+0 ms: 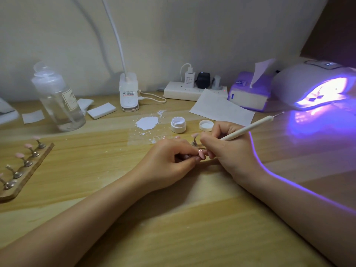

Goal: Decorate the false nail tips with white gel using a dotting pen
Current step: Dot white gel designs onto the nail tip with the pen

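Observation:
My left hand pinches a pink false nail tip on its small stand, low over the wooden desk. My right hand grips a white dotting pen like a pencil, its lower end down at that nail tip and its metal upper end pointing back right. Another pink nail tip on a metal stand rises just behind my fingers. An open white gel jar and its lid sit behind my hands. A wooden strip at the left carries several more pink tips on stands.
A white smear on clear film lies left of the jar. At the back are a clear pump bottle, a clip lamp base, a power strip, a sheet of paper and a tissue box. A lit UV nail lamp glows purple at the right.

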`<state>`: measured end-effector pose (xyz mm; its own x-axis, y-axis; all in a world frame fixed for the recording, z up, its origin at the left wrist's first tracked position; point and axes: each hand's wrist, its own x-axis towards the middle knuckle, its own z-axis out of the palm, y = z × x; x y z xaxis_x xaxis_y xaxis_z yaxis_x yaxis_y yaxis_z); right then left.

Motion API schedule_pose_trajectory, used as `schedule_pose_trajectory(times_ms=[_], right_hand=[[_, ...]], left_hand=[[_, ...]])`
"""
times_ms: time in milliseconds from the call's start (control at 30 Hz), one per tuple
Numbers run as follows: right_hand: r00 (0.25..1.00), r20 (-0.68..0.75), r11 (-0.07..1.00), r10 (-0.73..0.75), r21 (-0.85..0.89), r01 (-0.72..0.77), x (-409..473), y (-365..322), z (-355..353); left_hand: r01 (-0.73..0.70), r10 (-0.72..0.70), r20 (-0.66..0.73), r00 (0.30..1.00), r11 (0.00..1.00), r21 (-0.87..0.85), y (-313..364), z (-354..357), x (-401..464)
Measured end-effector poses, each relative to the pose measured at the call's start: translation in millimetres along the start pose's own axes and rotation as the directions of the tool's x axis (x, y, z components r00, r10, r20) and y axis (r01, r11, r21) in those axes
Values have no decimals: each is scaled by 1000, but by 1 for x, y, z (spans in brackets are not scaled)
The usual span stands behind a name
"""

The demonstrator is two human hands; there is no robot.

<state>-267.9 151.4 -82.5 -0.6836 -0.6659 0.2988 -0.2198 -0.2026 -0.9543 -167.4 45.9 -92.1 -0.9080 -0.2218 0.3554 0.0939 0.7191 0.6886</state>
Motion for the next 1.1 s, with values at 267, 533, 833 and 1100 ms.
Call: schedule_pose_trajectory(times_ms=[267, 533, 833, 1100], right_hand=[[1000, 4, 1000, -12, -7, 12, 0, 0, 0], [1000, 8, 1000, -12, -6, 12, 1, 3, 1], [1000, 6, 1000, -13, -10, 13, 0, 2, 1], [1000, 6, 1000, -15, -13, 15, 1, 4, 0]], left_hand=[[-12, 12, 18, 1000, 1000, 22, -2, -1, 1], [-15, 15, 10, 1000, 1000, 12, -1, 0, 0], [-20, 20, 1, 1000, 1000, -3, -1, 0, 0], [-10, 10, 0, 1000, 1000, -1, -1, 1, 0]])
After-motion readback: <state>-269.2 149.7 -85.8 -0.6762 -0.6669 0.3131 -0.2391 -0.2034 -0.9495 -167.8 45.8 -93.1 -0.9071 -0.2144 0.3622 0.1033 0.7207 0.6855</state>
